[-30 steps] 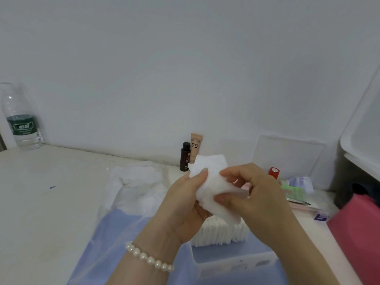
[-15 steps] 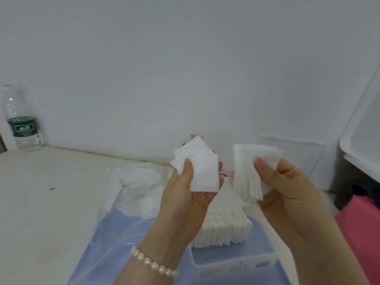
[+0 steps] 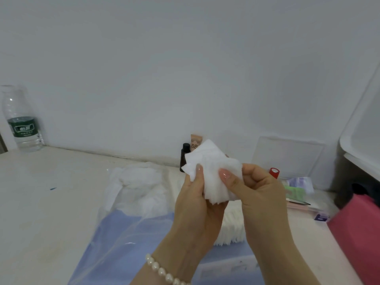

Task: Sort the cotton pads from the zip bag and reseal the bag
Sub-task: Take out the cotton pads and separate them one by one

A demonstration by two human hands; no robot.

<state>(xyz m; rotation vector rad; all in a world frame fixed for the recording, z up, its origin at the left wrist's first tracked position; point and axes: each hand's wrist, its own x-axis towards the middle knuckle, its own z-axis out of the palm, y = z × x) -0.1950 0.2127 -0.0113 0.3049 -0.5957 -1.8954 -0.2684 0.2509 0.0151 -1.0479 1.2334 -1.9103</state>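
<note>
A bundle of white cotton pads (image 3: 211, 171) is held up in front of me by both hands. My left hand (image 3: 195, 204), with a pearl bracelet on the wrist, grips the bundle from the left with its thumb on the front. My right hand (image 3: 259, 194) pinches the bundle's right side, thumb across the front. Below the hands a stack of cotton pads (image 3: 232, 229) stands on edge in a clear box (image 3: 226, 266). The clear zip bag (image 3: 131, 219), blue at the bottom, lies open on the table to the left with white pads (image 3: 139, 182) inside.
A water bottle (image 3: 21, 122) stands at the far left by the wall. A dark small bottle (image 3: 183, 157) and a BB tube (image 3: 195, 140) stand behind the hands. A red-capped item (image 3: 274, 172), small packets (image 3: 298, 188) and a pink object (image 3: 357, 233) sit at the right.
Half a second ago each hand held a separate batch of pads apart. Now the hands have come together and the pads form one bundle between them.
</note>
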